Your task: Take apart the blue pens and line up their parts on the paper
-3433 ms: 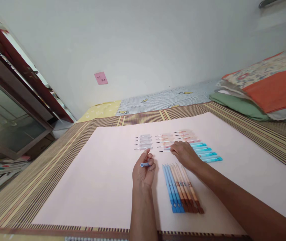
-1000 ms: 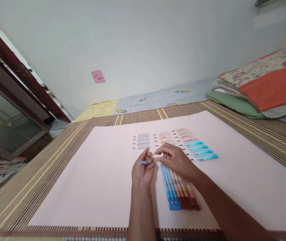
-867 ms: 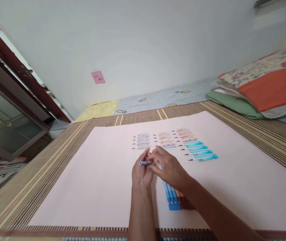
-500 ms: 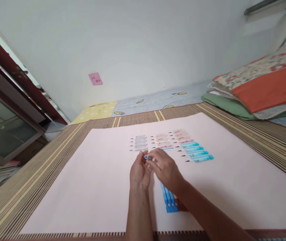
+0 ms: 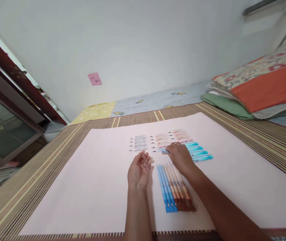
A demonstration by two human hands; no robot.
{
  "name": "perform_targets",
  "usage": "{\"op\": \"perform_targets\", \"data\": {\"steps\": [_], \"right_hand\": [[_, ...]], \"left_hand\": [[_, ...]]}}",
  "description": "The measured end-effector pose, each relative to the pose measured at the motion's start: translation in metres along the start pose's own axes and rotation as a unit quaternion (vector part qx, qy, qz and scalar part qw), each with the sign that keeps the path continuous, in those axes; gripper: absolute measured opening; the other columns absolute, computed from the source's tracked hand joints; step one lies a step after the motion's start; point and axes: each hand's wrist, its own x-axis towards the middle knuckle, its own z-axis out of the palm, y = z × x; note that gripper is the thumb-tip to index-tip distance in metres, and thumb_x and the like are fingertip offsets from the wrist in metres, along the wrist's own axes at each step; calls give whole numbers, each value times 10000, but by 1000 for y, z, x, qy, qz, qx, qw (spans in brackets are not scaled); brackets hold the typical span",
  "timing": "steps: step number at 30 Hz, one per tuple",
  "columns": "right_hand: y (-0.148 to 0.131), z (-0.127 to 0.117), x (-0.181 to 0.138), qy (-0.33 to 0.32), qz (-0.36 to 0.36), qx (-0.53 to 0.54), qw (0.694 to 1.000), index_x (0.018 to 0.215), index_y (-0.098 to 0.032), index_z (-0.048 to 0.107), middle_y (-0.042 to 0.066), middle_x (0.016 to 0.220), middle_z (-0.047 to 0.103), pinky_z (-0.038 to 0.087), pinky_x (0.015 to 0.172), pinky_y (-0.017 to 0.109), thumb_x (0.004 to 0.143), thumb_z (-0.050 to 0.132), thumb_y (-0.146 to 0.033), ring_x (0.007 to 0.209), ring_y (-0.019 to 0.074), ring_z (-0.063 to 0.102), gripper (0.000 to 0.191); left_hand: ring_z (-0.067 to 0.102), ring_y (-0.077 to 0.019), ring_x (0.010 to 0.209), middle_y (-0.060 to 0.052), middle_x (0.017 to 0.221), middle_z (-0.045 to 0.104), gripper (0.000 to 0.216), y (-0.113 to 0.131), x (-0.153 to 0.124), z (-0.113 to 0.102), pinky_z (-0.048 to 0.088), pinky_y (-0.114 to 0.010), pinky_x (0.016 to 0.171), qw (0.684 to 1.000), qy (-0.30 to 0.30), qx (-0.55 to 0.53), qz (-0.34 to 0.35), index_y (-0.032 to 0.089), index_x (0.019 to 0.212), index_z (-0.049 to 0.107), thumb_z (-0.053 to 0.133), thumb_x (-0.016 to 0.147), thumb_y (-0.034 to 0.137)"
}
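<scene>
My left hand [image 5: 139,167] rests open on the pale pink sheet [image 5: 87,187], palm turned up and fingers apart, with nothing in it. My right hand [image 5: 181,157] reaches forward with its fingertips pinched on a small blue pen piece [image 5: 165,151], low at the near end of a row of pinkish pen parts [image 5: 166,139]. Teal pen parts [image 5: 198,153] lie just right of that hand. Several blue and brown pen barrels [image 5: 174,187] lie side by side between my forearms. Clear caps [image 5: 138,143] sit in a small column ahead of my left hand.
The sheet lies on a striped mat [image 5: 32,187]. Folded orange and green bedding [image 5: 260,90] is stacked at the right. A glass-fronted cabinet [image 5: 4,134] stands at the left. A pink note [image 5: 94,79] is stuck on the wall.
The small blue piece went from my left hand to my right, which carried it forward to the rows of parts. My left hand opened and now holds nothing.
</scene>
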Motion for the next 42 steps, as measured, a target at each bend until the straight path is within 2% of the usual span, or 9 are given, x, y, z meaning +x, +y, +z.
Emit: {"op": "perform_targets", "data": {"steps": [4, 9, 21, 26, 31, 39, 42], "right_hand": [[4, 8, 1, -13, 8, 10, 1000, 953, -190, 701, 79, 1014, 700, 302, 792, 343, 937, 552, -116, 997, 247, 560, 168], [14, 7, 0, -8, 22, 16, 1000, 921, -184, 697, 79, 999, 690, 300, 769, 333, 910, 590, -121, 973, 237, 565, 125], [15, 14, 1, 26, 24, 44, 998, 928, -195, 704, 82, 989, 690, 298, 771, 329, 935, 518, -104, 951, 230, 560, 208], [20, 14, -1, 39, 21, 80, 996, 894, -197, 692, 67, 975, 682, 303, 776, 320, 882, 616, -129, 936, 218, 550, 103], [27, 14, -1, 22, 22, 121, 992, 824, -197, 689, 38, 921, 668, 306, 746, 294, 848, 626, -120, 868, 180, 550, 102], [27, 12, 2, 9, 13, 99, 995, 839, -202, 741, 72, 920, 680, 282, 741, 325, 938, 543, -161, 865, 207, 550, 224], [26, 11, 1, 14, 10, 94, 995, 855, -200, 730, 72, 938, 689, 291, 754, 326, 937, 558, -173, 888, 213, 562, 192]], "left_hand": [[676, -126, 665, -82, 831, 699, 130, 0, 1, 0, 510, -194, 534, 1000, 2, 0, -3, 82, 946, 682, 577, 925, 155], [672, -125, 661, -81, 823, 698, 135, -1, 0, 0, 507, -193, 533, 1000, -2, -2, -6, 81, 942, 681, 570, 929, 156], [667, -126, 657, -85, 818, 697, 116, -2, -1, 1, 509, -197, 538, 1000, -8, -4, -10, 88, 922, 686, 585, 907, 142], [664, -125, 654, -85, 815, 692, 114, -2, -2, 1, 501, -192, 525, 1000, -9, -6, -7, 78, 927, 680, 586, 905, 138], [656, -118, 647, -83, 807, 690, 113, -1, -2, 3, 500, -187, 524, 1000, -8, -7, -10, 87, 915, 675, 571, 912, 133], [656, -121, 644, -84, 815, 687, 113, -3, -1, 2, 490, -192, 522, 1000, -11, -7, -8, 82, 934, 678, 582, 900, 132], [654, -122, 650, -85, 819, 688, 118, -3, -1, 1, 491, -193, 528, 1000, -13, -7, -9, 83, 934, 683, 585, 899, 139]]}}
